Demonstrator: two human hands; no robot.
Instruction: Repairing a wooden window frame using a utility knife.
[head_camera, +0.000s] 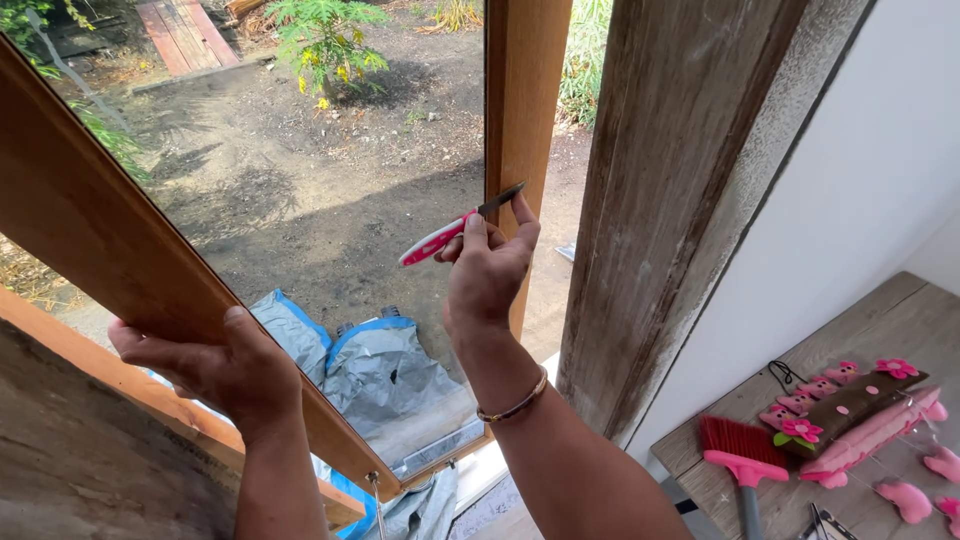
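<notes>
Left hand: the left hand (215, 365) is clamped around the bottom rail of the window sash (120, 250), thumb on its upper face.
Right hand: the right hand (490, 265) is closed on a pink-and-white knife (440, 238), right of the sash's glass, a bangle (515, 403) on its wrist.
Blade: its tip touches the sash's upright rail at the glass edge.
Indoors: right of the sash, a pink brush (740, 455) and pink decorations (860, 405) lie on a wooden table (900, 320).
Outside: beyond the sash's glass, grey-blue tarpaulins (385, 375), bare soil, a green shrub (325, 40).
</notes>
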